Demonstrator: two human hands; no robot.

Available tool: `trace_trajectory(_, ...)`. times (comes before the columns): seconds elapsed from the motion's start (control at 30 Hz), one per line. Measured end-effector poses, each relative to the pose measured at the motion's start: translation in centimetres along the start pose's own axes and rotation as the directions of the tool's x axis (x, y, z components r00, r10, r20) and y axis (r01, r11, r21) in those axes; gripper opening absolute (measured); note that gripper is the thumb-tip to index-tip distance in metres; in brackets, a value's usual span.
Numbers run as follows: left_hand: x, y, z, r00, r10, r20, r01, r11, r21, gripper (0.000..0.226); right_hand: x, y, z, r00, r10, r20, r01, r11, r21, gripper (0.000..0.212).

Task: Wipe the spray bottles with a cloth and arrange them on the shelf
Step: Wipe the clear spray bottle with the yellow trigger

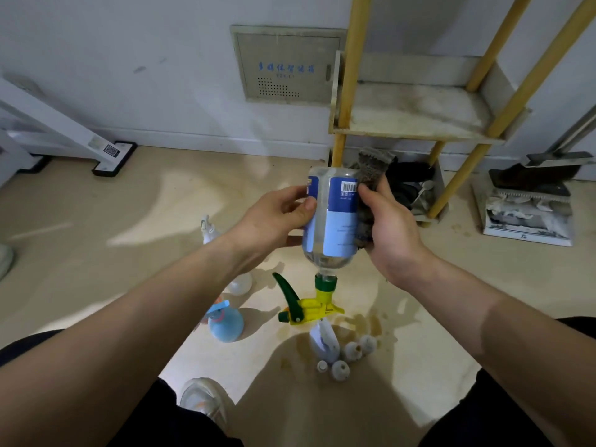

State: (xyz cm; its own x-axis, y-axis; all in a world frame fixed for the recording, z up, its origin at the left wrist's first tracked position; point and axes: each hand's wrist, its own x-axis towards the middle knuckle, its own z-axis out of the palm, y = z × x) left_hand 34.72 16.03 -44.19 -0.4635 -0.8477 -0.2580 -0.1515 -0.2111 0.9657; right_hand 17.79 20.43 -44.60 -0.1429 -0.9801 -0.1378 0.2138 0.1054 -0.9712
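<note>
A clear spray bottle (332,221) with a blue label hangs upside down in the middle of the view, its yellow and green trigger head (309,306) pointing down. My left hand (277,217) grips its left side, thumb on the label. My right hand (390,224) presses a dark grey cloth (371,179) against the bottle's right side, thumb on the barcode. On the floor below stand a light blue round spray bottle (225,324), a white spray bottle (209,229) partly behind my left arm, and several small pale bottles (342,356).
A wooden shelf (416,111) with yellow posts stands against the wall at the right; its dusty middle board is bare, and dark items lie in its bottom tier (412,185). A dustpan with a brush (529,204) sits farther right. A white stand's foot (113,156) is at the left.
</note>
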Motion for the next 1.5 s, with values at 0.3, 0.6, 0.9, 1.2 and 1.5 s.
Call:
trace_trajectory(0.3, -0.2, -0.7, 2.6, 0.926, 0.131, -0.354, -0.003, 0.940, 0.342, 0.064, -0.6, 0.3, 0.4, 0.998, -0.062, 0.011, 0.063, 0.993, -0.095, 0.041)
trace_trajectory(0.6, -0.8, -0.6, 1.1, 0.960, 0.145, -0.239, -0.115, 0.984, 0.134, 0.019, 0.5, -0.2, -0.5, 0.996, 0.051, -0.079, -0.038, 0.988, 0.151, 0.030)
trace_trajectory(0.9, -0.8, -0.4, 2.0, 0.982, -0.172, 0.080, 0.183, 0.971, -0.153, 0.064, 0.4, 0.2, -0.1, 0.996, -0.010, -0.089, 0.015, 0.998, 0.058, 0.049)
trace_trajectory(1.2, -0.4, -0.5, 3.2, 0.985, 0.082, -0.151, -0.078, 0.996, 0.030, 0.052, 0.2, 1.4, 0.3, 0.978, -0.206, 0.045, 0.210, 0.948, -0.240, 0.057)
trace_trajectory(1.5, 0.2, -0.8, 3.2, 0.974, 0.187, -0.125, -0.153, 0.959, 0.240, 0.080, 0.5, 0.5, -0.5, 0.897, -0.437, 0.062, 0.366, 0.658, -0.659, 0.054)
